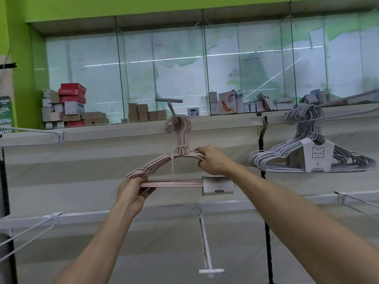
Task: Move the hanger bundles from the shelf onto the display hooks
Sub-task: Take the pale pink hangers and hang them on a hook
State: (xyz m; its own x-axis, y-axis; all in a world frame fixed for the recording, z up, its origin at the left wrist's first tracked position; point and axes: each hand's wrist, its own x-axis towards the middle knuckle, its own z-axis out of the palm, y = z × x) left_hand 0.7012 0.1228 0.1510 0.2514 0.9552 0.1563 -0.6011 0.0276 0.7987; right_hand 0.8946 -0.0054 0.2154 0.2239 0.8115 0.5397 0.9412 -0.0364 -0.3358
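Note:
A bundle of pink hangers (164,162), tied with a white strap and wearing a paper label on its lower bar, hangs with its hooks looped over a white display hook (171,108) at the centre. My left hand (134,190) grips the bundle's lower left corner. My right hand (211,159) holds its right shoulder near the neck. A second bundle of grey-white hangers (287,158) with a labelled sleeve hangs on another display hook (346,98) to the right.
Another white display hook (205,242) juts out below, and wire arms (26,236) stick out at lower left. Small cardboard boxes (67,105) stand on the upper ledge before glass panels. A black slotted upright (266,222) runs down right of centre.

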